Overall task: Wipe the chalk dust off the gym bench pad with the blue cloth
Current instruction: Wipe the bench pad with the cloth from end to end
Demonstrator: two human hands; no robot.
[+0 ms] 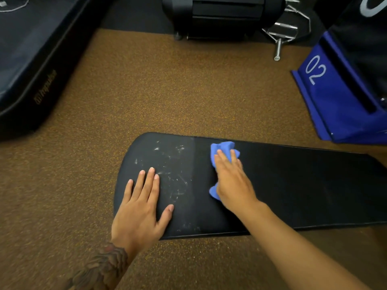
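A long black bench pad lies on the brown speckled floor, its rounded end at the left. White chalk dust streaks that left end; the pad right of a faint vertical line looks clean. My right hand presses flat on a crumpled blue cloth near the pad's middle, just right of the dusty patch; cloth shows beyond the fingertips and under the palm. My left hand rests flat on the pad's left end, fingers spread, holding nothing.
A dark padded mat lies at the far left. A black machine base and chrome bar handles stand at the back. A blue plyo box marked 02 sits at the right.
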